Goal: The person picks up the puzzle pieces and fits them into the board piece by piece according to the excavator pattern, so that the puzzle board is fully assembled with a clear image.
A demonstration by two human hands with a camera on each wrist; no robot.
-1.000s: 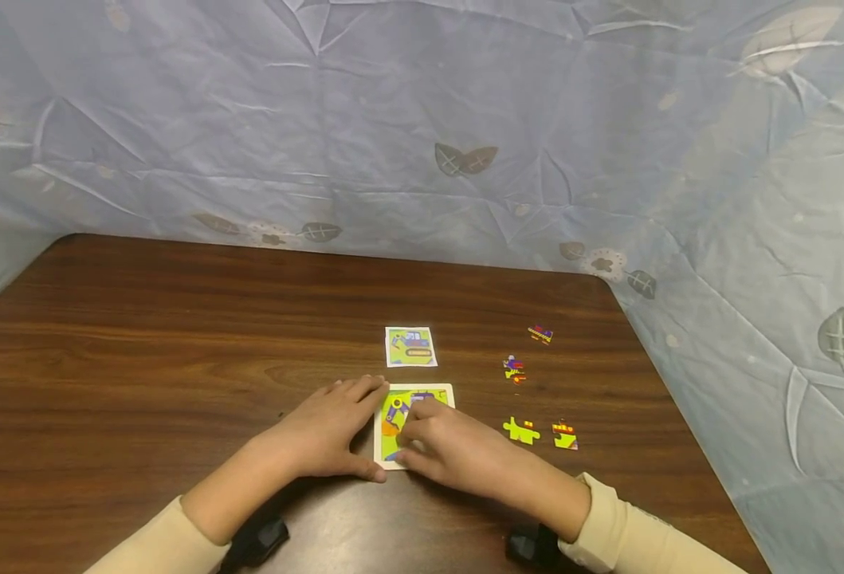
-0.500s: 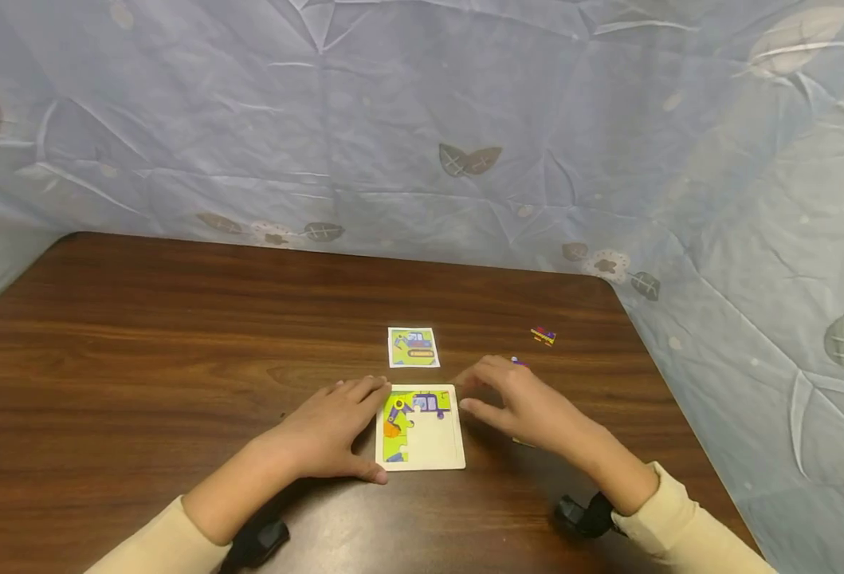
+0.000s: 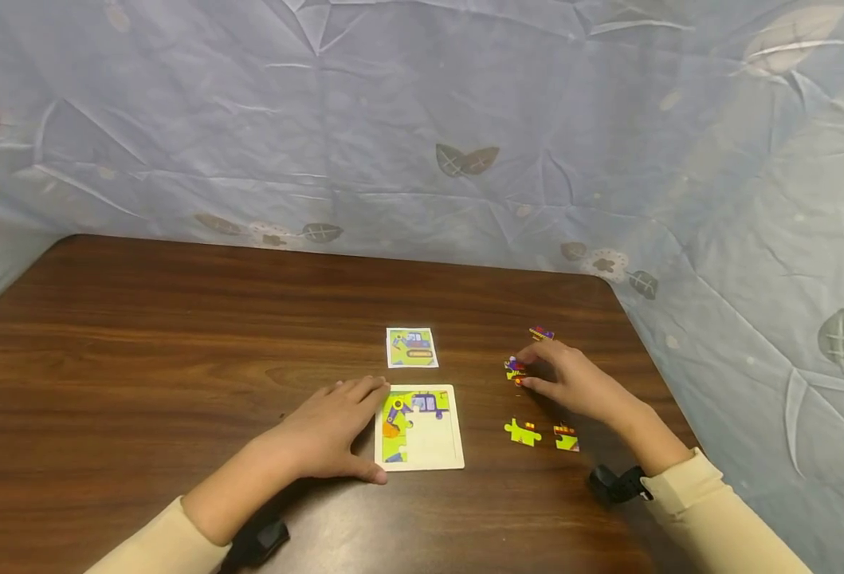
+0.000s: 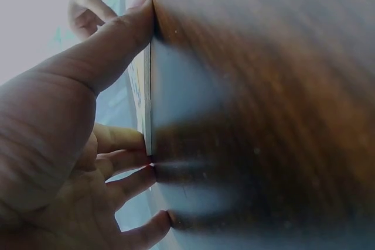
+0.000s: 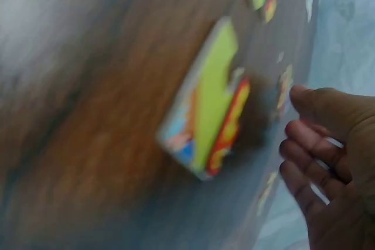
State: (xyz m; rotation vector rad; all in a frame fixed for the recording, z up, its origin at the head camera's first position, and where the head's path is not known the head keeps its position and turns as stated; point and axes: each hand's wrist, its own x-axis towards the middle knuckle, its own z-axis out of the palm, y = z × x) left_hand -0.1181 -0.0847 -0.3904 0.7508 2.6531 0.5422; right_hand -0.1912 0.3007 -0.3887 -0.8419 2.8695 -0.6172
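Note:
A puzzle board [image 3: 432, 438] with a pale border lies before me, several picture pieces fitted along its left and top. My left hand [image 3: 331, 434] rests on the table, thumb and fingers spread along the board's left edge. In the left wrist view, its thumb and fingertips touch that edge. My right hand [image 3: 579, 387] is out to the right, thumb and fingers apart beside a purple, yellow and red puzzle piece [image 3: 512, 369]. Whether they touch it is unclear. Nearer me lie a green puzzle piece [image 3: 522, 433] and a green-and-red corner piece [image 5: 205, 109].
Behind the board lies a small picture card [image 3: 412, 347] of an excavator. Another puzzle piece [image 3: 540, 332] is farther back, partly behind the right hand. A patterned cloth [image 3: 393, 119] hangs around the brown table [image 3: 178, 335].
My right hand has left the board and moved right to the loose pieces, uncovering the board's bare lower right. The left hand has stayed in place.

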